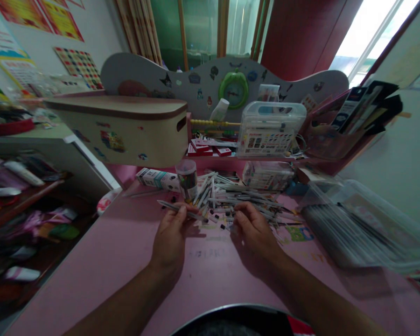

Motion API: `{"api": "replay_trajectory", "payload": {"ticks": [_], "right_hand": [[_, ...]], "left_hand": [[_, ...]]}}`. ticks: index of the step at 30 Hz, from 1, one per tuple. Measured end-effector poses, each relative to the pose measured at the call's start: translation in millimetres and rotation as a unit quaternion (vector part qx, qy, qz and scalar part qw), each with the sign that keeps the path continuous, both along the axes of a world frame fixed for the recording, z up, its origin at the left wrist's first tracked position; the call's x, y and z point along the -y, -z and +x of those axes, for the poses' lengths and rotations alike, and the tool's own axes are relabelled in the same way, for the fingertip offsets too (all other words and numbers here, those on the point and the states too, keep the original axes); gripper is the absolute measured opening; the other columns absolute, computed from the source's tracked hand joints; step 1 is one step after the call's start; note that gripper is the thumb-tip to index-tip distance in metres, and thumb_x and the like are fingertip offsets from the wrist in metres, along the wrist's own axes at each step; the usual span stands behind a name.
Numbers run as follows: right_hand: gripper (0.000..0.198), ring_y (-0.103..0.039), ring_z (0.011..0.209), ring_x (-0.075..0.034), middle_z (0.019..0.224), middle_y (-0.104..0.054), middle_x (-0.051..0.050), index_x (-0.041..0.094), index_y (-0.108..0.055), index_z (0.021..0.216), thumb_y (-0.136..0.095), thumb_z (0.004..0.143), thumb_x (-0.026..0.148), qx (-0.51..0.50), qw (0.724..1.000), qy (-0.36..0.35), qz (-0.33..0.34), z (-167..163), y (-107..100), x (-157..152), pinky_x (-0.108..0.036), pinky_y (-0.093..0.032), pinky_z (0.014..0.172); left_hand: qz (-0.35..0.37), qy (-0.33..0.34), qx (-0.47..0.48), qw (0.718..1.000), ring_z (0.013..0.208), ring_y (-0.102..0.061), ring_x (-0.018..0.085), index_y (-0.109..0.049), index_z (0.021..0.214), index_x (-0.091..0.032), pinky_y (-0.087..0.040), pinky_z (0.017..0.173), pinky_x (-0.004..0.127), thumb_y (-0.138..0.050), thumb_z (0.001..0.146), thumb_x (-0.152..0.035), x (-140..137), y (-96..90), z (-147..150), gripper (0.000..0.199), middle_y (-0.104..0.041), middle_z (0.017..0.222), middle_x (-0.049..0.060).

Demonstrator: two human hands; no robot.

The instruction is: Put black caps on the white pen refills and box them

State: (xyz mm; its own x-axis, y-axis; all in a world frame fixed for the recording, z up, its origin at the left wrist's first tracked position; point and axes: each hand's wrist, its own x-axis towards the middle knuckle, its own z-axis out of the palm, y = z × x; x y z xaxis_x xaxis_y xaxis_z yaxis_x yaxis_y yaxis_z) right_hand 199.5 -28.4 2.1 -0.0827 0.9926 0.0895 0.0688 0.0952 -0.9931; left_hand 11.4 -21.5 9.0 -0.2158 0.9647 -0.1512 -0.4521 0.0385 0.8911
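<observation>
The left hand (170, 233) pinches a slim pen (196, 215) between thumb and fingers; its long axis runs crosswise, the left end slightly farther from the person, the dark right end aimed toward the right hand (254, 228). Both ends protrude past the left fingers. The right hand's thumb and index finger are drawn together; whether they grip anything I cannot tell. Small black caps (223, 227) lie between the hands on the pink desk (108, 266), before heaped white pens (213, 189) and a transparent canister (186, 179).
</observation>
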Motion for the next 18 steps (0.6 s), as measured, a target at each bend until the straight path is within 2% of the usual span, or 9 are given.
{"api": "replay_trajectory", "payload": {"ticks": [3,6,8,11,13,16,18], "right_hand": [[0.013,-0.050,0.076,-0.017,0.083,-0.056,-0.002,0.021,-0.058,0.092,-0.045,0.093,0.022,0.130,0.987,0.036,0.091,3.7,-8.6,-2.0,-0.030,-0.040,0.068],[0.011,-0.050,0.095,-0.022,0.095,-0.062,-0.007,0.019,-0.062,0.087,-0.053,0.088,0.013,0.264,0.946,-0.025,0.187,0.5,-10.9,-1.3,-0.038,-0.039,0.086],[0.015,-0.049,0.105,-0.025,0.108,-0.065,-0.009,0.019,-0.066,0.097,-0.055,0.090,0.013,0.350,0.905,-0.072,0.229,-5.8,-8.0,0.5,-0.042,-0.037,0.094],[0.022,-0.045,0.116,-0.028,0.126,-0.062,-0.009,0.021,-0.065,0.114,-0.057,0.093,0.018,0.425,0.868,-0.100,0.238,-16.2,-0.2,2.2,-0.046,-0.033,0.101],[0.024,-0.043,0.120,-0.030,0.131,-0.061,-0.008,0.022,-0.063,0.117,-0.061,0.093,0.022,0.467,0.844,-0.111,0.237,-20.9,5.1,1.3,-0.049,-0.032,0.102],[0.019,-0.044,0.120,-0.029,0.127,-0.063,-0.008,0.023,-0.064,0.114,-0.059,0.095,0.022,0.500,0.825,-0.112,0.238,-24.4,12.1,-2.3,-0.048,-0.033,0.100],[0.014,-0.046,0.114,-0.027,0.116,-0.066,-0.008,0.022,-0.067,0.106,-0.055,0.098,0.021,0.502,0.821,-0.107,0.251,-25.3,15.8,-4.8,-0.045,-0.035,0.096]], "left_hand": [[0.026,-0.047,-0.023,0.998,0.071,-0.064,0.015,-0.062,0.086,-0.020,-0.055,0.056,0.022,-0.070,0.084,-0.046,-2.5,1.6,-2.7,0.027,-0.066,0.079,0.000],[0.020,-0.033,-0.016,0.999,0.057,-0.056,0.008,-0.062,0.091,-0.022,-0.047,0.049,0.016,-0.071,0.084,-0.044,-0.9,5.4,-1.6,0.025,-0.059,0.073,-0.005],[0.005,-0.005,-0.012,1.000,0.049,-0.047,0.006,-0.062,0.095,-0.023,-0.039,0.043,0.014,-0.070,0.085,-0.044,1.4,7.6,0.6,0.025,-0.057,0.071,-0.006],[-0.007,0.032,0.016,0.999,0.046,-0.043,0.005,-0.063,0.097,-0.021,-0.034,0.041,0.014,-0.069,0.084,-0.051,2.7,9.0,3.4,0.032,-0.056,0.069,-0.006],[-0.019,0.056,0.047,0.997,0.044,-0.042,0.005,-0.064,0.095,-0.019,-0.033,0.040,0.015,-0.067,0.083,-0.056,1.1,9.3,4.1,0.038,-0.057,0.067,-0.005],[-0.043,0.084,0.083,0.992,0.044,-0.045,0.007,-0.064,0.092,-0.016,-0.033,0.039,0.016,-0.067,0.083,-0.052,-3.0,9.6,3.6,0.037,-0.058,0.065,-0.003],[-0.054,0.090,0.095,0.990,0.045,-0.047,0.007,-0.064,0.090,-0.015,-0.034,0.039,0.016,-0.066,0.084,-0.047,-5.0,9.7,2.8,0.032,-0.059,0.065,-0.002]]}}
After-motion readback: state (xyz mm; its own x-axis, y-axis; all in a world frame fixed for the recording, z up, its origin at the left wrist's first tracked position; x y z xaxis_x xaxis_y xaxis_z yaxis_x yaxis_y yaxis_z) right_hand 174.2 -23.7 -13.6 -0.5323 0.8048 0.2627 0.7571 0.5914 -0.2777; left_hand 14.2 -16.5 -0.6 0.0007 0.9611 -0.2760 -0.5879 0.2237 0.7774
